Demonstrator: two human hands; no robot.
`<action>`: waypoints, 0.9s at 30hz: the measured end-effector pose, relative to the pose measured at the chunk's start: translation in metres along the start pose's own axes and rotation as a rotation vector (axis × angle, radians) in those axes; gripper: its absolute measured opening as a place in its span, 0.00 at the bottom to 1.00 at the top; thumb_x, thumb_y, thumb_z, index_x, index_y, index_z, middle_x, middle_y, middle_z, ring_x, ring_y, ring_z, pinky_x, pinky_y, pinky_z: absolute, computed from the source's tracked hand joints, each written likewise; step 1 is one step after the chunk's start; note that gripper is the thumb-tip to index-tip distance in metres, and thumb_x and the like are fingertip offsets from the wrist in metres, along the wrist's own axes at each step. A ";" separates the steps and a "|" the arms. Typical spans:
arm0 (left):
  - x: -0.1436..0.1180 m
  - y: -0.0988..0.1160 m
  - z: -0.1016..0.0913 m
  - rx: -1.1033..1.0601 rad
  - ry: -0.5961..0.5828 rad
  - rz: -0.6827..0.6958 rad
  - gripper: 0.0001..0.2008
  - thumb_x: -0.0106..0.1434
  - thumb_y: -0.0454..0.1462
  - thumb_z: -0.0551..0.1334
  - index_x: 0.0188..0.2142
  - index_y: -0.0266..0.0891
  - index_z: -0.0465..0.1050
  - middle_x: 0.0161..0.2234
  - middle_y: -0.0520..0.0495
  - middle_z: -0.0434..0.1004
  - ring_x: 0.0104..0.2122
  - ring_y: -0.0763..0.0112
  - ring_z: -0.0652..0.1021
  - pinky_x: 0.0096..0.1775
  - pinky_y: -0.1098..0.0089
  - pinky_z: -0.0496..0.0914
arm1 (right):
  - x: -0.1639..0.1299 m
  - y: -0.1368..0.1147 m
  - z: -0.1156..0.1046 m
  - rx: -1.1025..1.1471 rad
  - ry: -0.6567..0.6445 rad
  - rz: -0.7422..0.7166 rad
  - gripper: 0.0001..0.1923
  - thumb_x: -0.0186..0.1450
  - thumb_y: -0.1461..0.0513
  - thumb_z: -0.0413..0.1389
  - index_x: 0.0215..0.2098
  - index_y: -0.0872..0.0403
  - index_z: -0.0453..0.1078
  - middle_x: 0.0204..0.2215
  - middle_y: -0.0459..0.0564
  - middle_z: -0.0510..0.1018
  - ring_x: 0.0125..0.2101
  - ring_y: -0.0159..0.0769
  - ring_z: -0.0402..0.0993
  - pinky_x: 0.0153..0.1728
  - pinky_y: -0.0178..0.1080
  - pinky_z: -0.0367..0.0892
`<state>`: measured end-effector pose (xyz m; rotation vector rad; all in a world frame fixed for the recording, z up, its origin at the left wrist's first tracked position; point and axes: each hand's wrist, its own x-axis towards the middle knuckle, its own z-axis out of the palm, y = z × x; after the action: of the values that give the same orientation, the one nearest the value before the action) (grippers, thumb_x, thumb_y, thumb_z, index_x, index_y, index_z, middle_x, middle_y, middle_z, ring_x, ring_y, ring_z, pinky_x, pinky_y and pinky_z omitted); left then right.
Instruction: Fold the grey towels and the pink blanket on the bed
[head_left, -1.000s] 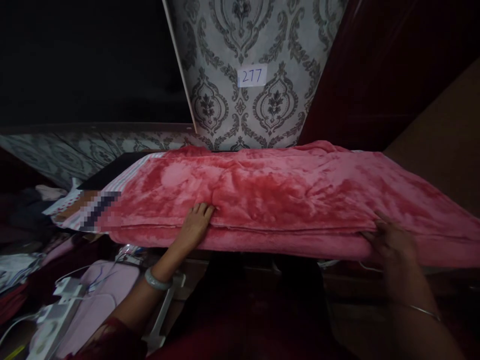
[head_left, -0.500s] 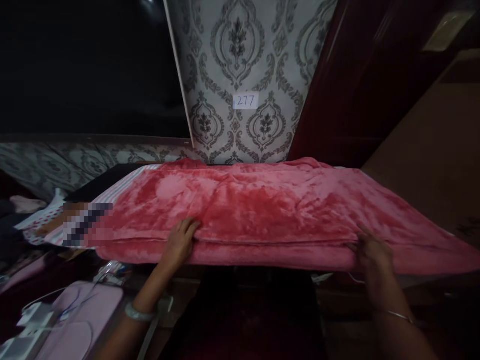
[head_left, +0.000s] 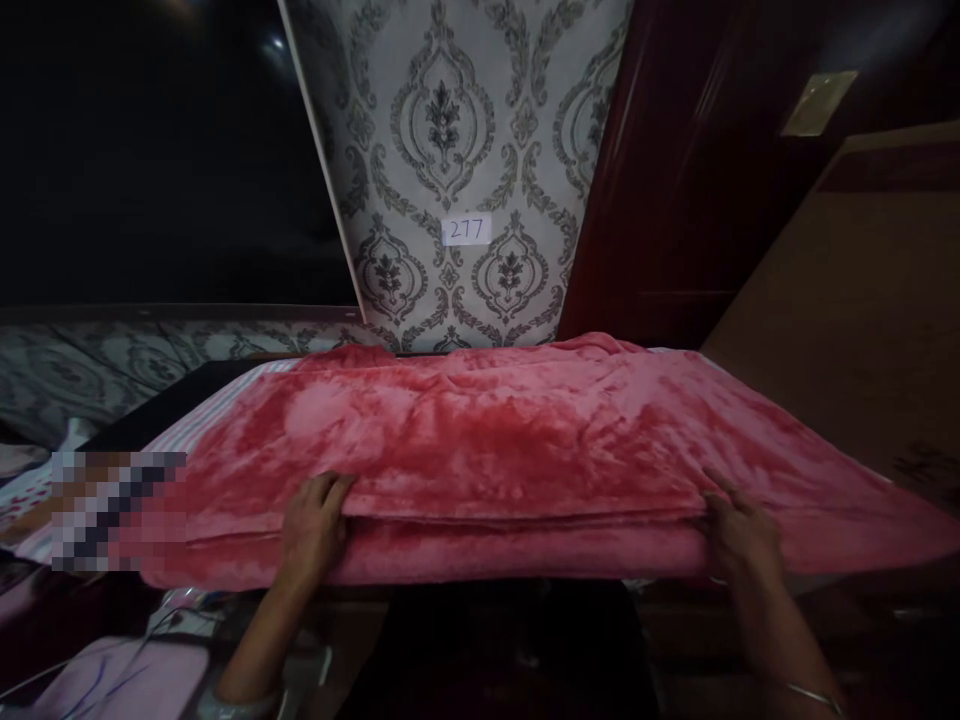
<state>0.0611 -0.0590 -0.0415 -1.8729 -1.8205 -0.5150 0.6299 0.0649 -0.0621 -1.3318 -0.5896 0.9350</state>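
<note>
Gripping the near edge of a folded pink blanket point(head_left: 495, 450), both hands sit low in the frame. The left hand point(head_left: 313, 528), at lower left, has its fingers curled over the top fold and its palm against the front edge. The right hand point(head_left: 739, 535), at lower right, pinches the same edge, fingers closed on the plush layers. The blanket spreads across the middle of the frame. Behind it, at upper centre, patterned wallpaper point(head_left: 450, 120) carries a small paper label point(head_left: 466, 230) reading 277.
</note>
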 end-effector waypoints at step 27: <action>0.046 0.099 0.001 -0.241 -0.173 0.489 0.21 0.67 0.27 0.51 0.54 0.39 0.76 0.47 0.37 0.77 0.45 0.57 0.76 0.47 0.58 0.70 | -0.156 0.016 0.085 0.522 -0.564 0.562 0.19 0.49 0.58 0.75 0.27 0.53 0.69 0.31 0.48 0.80 0.41 0.47 0.80 0.55 0.56 0.69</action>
<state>0.1620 -0.0208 -0.0232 -2.4918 -1.3633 -0.4164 0.4748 -0.0198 -0.0399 -0.7506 -0.3439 1.8176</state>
